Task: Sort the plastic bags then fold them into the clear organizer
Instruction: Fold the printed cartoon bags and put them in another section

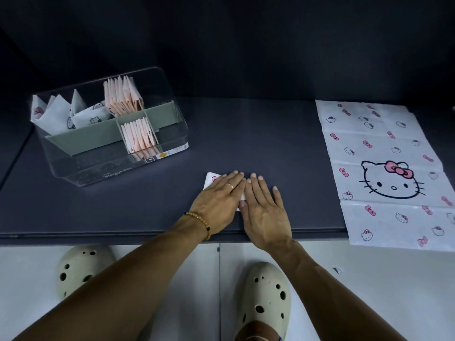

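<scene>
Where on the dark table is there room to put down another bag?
The widest bare patch of the table lies between the clear organizer and the flat cat-print bag, behind both hands. A thinner strip runs along the front edge, left of the left hand. It is crowded where the left and right hand press the folded bag.

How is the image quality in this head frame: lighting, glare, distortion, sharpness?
Head view: dim overall, the dark grey table and backdrop merge; the white cat-print plastic bag lying flat is the brightest area; faint sheen on the clear plastic organizer walls, no strong glare; wide-angle bending curves the table's front edge; the left hand and right hand look sharp, without motion blur.
</scene>
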{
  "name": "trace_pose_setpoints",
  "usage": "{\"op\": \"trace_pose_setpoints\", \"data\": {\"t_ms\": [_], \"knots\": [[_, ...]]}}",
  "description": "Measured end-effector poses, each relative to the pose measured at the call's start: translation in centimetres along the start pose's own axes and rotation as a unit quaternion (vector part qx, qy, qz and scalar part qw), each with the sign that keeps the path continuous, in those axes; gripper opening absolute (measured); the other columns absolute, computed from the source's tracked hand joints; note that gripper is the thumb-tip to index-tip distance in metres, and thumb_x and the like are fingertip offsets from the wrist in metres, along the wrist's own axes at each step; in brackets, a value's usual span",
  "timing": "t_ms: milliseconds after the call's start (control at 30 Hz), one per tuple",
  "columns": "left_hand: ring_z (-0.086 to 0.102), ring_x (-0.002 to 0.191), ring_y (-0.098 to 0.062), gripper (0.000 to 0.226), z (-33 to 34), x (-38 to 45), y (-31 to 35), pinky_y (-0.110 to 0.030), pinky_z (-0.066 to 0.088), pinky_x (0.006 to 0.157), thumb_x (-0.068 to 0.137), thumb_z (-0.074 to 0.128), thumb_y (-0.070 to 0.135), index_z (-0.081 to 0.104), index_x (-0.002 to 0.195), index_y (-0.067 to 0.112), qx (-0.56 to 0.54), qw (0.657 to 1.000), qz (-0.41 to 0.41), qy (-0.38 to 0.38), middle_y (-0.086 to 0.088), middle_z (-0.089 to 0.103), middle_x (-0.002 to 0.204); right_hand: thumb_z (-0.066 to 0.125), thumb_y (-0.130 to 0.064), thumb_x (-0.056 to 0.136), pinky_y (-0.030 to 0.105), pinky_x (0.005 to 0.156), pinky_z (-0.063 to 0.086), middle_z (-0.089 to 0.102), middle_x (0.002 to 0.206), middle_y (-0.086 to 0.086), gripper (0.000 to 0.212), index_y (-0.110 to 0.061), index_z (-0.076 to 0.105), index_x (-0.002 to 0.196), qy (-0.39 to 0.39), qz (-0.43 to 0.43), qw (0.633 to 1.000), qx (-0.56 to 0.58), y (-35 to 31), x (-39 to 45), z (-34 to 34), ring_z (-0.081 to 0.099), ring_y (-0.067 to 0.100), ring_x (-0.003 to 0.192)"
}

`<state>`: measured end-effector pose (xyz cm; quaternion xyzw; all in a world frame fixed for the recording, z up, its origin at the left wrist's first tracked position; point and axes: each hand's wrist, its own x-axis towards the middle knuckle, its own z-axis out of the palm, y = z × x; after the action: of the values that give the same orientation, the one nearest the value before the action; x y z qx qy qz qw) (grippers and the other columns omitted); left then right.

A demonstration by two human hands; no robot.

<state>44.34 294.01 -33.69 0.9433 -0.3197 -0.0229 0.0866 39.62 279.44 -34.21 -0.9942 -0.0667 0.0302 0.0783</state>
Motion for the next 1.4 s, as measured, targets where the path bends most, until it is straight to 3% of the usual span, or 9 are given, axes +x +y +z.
{"op": "trace_pose_setpoints", "data": {"t_ms": [333,533,667,833,1033,1133,1200,1267,1400], "knots": [[-0.002,0.144,-0.004,0.051,-1.0,-2.0,-6.3,-0.017,-0.013,0.111,0.103,0.024,0.031,0.011,0.152,0.022,-0.026,0.998,-0.028,-0.042,0.009,0.007,0.159,0.011,-0.036,0.100,0.039,0.118,-0.001,0.010,0.161,0.004,0.059,-0.010,0.014,0.153,-0.004,-0.004,1.000,-0.002,-0.1,0.0,0.0,0.002,0.018,0.149],[0.014,0.145,-0.014,0.051,-2.8,-3.9,-7.1,-0.030,0.008,0.118,0.102,0.025,0.035,0.022,0.150,0.019,-0.104,0.983,-0.151,-0.019,0.002,0.023,0.156,0.002,-0.039,0.098,0.040,0.119,0.001,0.010,0.161,0.003,0.063,-0.010,0.014,0.153,0.001,-0.002,1.000,-0.012,0.0,-0.1,0.2,0.003,0.018,0.149],[0.042,0.119,-0.025,0.050,-3.8,-1.2,-3.9,-0.039,0.036,0.099,0.098,0.039,0.040,0.036,0.143,0.019,-0.112,0.983,-0.143,0.026,-0.006,0.050,0.133,0.001,-0.039,0.098,0.040,0.119,0.002,0.010,0.161,0.003,0.063,-0.010,0.014,0.153,-0.003,-0.004,1.000,-0.010,0.0,-0.2,0.0,0.002,0.017,0.149],[0.039,0.121,-0.024,0.043,-3.9,1.9,-3.3,-0.035,0.039,0.098,0.086,0.062,0.042,0.053,0.121,0.019,-0.151,0.965,-0.206,-0.053,-0.007,0.050,0.122,0.005,-0.037,0.100,0.041,0.120,0.003,0.012,0.161,0.004,0.061,-0.009,0.015,0.153,-0.001,-0.011,1.000,-0.004,0.2,-0.3,-0.1,0.004,0.018,0.149],[0.041,0.120,-0.024,0.025,-4.4,1.7,-3.2,-0.037,0.040,0.096,0.091,0.057,0.037,0.058,0.109,0.019,-0.188,0.956,-0.203,-0.097,-0.008,0.051,0.120,0.019,-0.033,0.104,0.034,0.120,-0.004,0.005,0.162,0.004,0.056,-0.009,0.009,0.153,-0.018,0.000,0.999,0.050,-0.4,0.0,-0.9,-0.002,0.016,0.149],[0.054,0.090,-0.018,0.013,-5.6,0.1,-4.1,-0.023,0.042,0.069,0.093,0.056,0.033,0.050,0.087,0.022,-0.299,0.930,-0.198,-0.076,-0.003,0.060,0.098,0.031,-0.027,0.104,0.029,0.119,0.015,0.026,0.157,0.010,0.050,-0.006,0.025,0.149,-0.017,0.040,0.978,0.204,-2.1,1.0,-2.9,0.018,0.021,0.147],[0.055,0.074,-0.011,0.015,-7.1,-1.2,-5.1,-0.013,0.039,0.056,0.092,0.058,0.029,0.051,0.081,0.022,-0.390,0.897,-0.202,-0.052,0.003,0.061,0.084,0.037,-0.022,0.102,0.028,0.091,0.043,0.062,0.119,0.001,0.033,-0.013,0.051,0.130,0.028,0.060,0.948,0.311,-3.8,2.0,-5.0,0.058,0.015,0.111],[0.054,0.067,-0.005,0.015,-8.7,-2.5,-6.5,-0.011,0.039,0.054,0.091,0.061,0.027,0.053,0.080,0.022,-0.442,0.871,-0.216,-0.009,0.007,0.060,0.078,0.043,-0.019,0.100,0.022,0.067,0.045,0.065,0.083,-0.013,0.021,-0.023,0.062,0.109,0.034,0.079,0.909,0.407,-5.8,3.6,-7.3,0.060,0.001,0.074],[0.052,0.060,-0.002,0.014,-11.9,-4.9,-10.1,-0.016,0.041,0.057,0.088,0.066,0.019,0.057,0.079,0.016,-0.522,0.811,-0.240,0.115,0.007,0.059,0.070,0.055,-0.020,0.096,0.013,0.045,0.040,0.068,0.064,-0.007,0.016,-0.019,0.068,0.087,-0.037,0.089,0.836,0.541,-9.7,7.4,-10.9,0.055,0.006,0.049]]}}
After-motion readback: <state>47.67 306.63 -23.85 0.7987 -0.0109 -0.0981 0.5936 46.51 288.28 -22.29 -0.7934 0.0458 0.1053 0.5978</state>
